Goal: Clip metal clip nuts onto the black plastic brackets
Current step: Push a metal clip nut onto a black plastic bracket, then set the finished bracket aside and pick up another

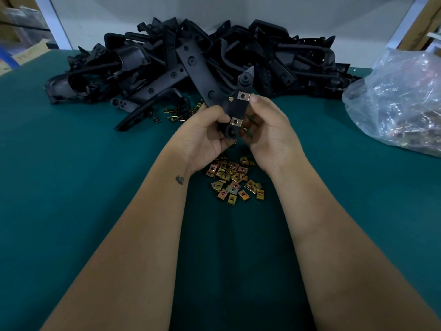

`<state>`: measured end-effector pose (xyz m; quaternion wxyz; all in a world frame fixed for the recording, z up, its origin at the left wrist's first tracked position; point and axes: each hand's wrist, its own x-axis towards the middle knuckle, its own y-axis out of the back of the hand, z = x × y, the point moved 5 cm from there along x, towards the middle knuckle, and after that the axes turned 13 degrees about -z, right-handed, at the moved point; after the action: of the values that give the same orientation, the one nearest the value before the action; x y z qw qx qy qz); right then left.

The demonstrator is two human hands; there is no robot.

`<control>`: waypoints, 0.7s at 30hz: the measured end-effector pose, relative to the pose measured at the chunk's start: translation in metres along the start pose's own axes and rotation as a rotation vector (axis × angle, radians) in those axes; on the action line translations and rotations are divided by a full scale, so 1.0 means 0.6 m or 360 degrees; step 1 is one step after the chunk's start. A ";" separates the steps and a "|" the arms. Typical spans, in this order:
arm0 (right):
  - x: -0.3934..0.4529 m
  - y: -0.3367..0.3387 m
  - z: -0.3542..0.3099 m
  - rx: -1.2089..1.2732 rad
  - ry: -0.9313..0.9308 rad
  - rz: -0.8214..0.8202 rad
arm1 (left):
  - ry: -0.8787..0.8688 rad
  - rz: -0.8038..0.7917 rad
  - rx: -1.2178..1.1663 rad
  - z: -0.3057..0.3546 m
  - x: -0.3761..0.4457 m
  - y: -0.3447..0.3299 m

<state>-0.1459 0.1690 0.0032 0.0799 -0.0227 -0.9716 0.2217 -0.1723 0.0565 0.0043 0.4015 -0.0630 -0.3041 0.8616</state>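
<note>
Both hands are up over the green table (pixel 71 187), holding one black bracket (pixel 238 108) between them. The bracket is tilted, its top end leaning away to the right and its round lower end toward the camera.

Left hand (pixel 205 132): fingers curled round the bracket's left edge, thumb on its front face near the lower clip.

Right hand (pixel 267 130): grips the right edge, thumb tip just beside the upper clip (pixel 244 96). Small metal parts show in its palm behind the bracket; count unclear.

Two clips are seated on the bracket: the upper one near the middle of the strip, the lower clip (pixel 235 121) just above the round end. Both sit square, hole facing the camera.

Loose clips (pixel 235 181) lie in a heap on the table directly below the wrists. A few more (pixel 176 113) are scattered at the foot of the bracket pile (pixel 191 63), which runs along the back edge. A clear plastic bag (pixel 401 101) sits far right, well apart from the hands.
</note>
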 end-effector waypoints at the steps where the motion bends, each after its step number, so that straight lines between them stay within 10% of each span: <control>1: 0.000 0.001 0.000 0.0004 -0.0002 -0.0003 | 0.0029 0.0001 0.0030 -0.001 0.000 -0.001; 21: -0.116 0.077 -0.056 0.0017 0.0052 0.0366 | -0.0072 0.0286 0.0252 -0.052 0.018 -0.109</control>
<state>-0.0714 0.2193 0.0032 0.0699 -0.1372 -0.9599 0.2342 -0.1260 0.1113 0.0180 0.3194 -0.0386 -0.2372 0.9167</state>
